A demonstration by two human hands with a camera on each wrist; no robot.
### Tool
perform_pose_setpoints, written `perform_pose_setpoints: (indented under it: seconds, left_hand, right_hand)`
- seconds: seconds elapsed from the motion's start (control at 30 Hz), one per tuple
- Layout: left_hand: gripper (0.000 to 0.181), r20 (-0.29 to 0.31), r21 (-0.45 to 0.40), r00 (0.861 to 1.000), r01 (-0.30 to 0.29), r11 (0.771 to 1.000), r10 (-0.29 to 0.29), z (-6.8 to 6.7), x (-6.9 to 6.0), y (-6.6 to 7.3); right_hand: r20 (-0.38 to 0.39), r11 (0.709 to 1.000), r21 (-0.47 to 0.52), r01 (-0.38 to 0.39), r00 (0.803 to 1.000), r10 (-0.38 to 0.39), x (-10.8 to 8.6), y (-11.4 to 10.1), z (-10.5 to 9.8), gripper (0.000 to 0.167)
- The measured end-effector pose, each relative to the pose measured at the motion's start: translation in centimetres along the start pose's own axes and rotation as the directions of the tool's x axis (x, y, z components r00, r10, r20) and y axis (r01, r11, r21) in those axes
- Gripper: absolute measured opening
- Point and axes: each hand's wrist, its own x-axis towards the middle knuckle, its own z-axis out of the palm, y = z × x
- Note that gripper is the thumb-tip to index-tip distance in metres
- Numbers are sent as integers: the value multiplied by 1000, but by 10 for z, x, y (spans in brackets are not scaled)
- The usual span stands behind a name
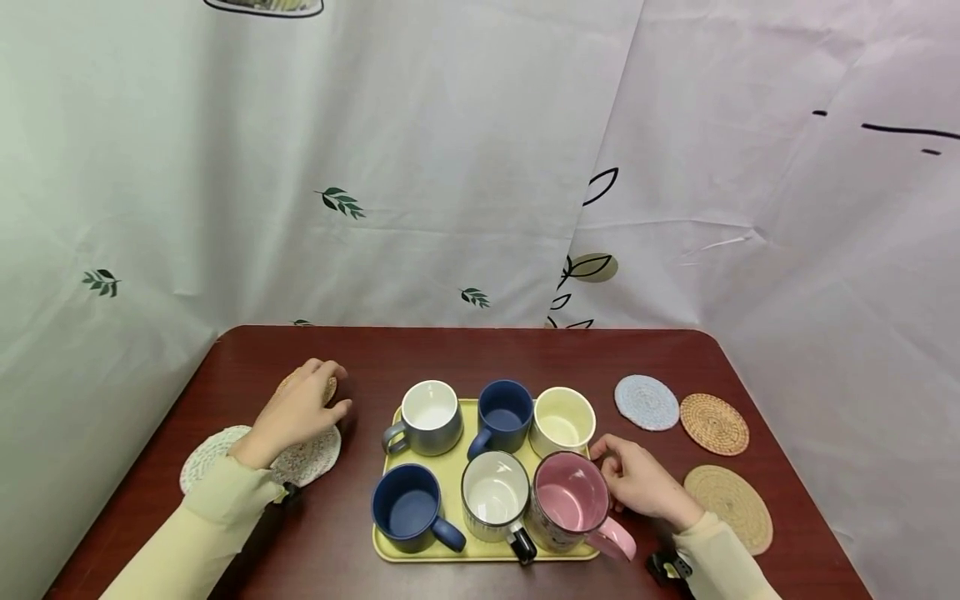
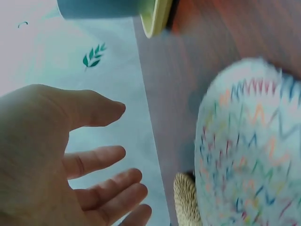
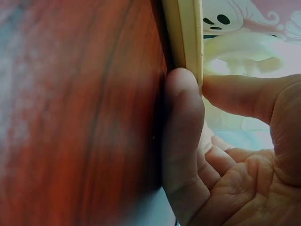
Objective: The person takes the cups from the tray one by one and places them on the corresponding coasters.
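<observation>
A yellow tray (image 1: 452, 492) lies on the table, bearing several mugs: grey (image 1: 442, 440), navy (image 1: 505, 410) and cream (image 1: 562, 418) at the back; another navy one (image 1: 408, 504), a white one with a black-tipped handle (image 1: 495, 492) and a pink one (image 1: 572, 492) in front. My right hand (image 1: 637, 479) pinches the tray's right rim (image 3: 187, 40) between thumb and index finger, beside the pink mug. Left of the tray, my left hand (image 1: 300, 408) hovers over woven coasters with its fingers relaxed, holding nothing. In the left wrist view, a speckled white coaster (image 2: 249, 150) lies beside that hand.
A pale blue coaster (image 1: 647, 402), a tan woven one (image 1: 715, 424) and a beige one (image 1: 727, 504) lie on the right of the dark red table (image 1: 330, 533). Another white coaster (image 1: 206, 458) is partly under the left forearm. A patterned cloth (image 1: 420, 167) hangs behind the table.
</observation>
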Motion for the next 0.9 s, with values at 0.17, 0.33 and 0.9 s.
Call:
perform_pose_setpoints:
  seconds: [0.17, 0.33, 0.9]
  left_hand:
    - [51, 40, 38, 995, 90, 995, -92, -2, 2, -8]
    - [66, 77, 82, 974, 207, 975, -214, -2, 2, -17]
    - [67, 135, 95, 961, 231, 968, -242, 4, 10, -31]
  right_hand:
    - [8, 1000, 8, 8, 1000, -8, 0, 0, 0, 21]
    - [30, 1000, 27, 2, 1000, -3, 0, -1, -1, 23]
    - [41, 999, 47, -4, 999, 3, 1, 1, 0, 21]
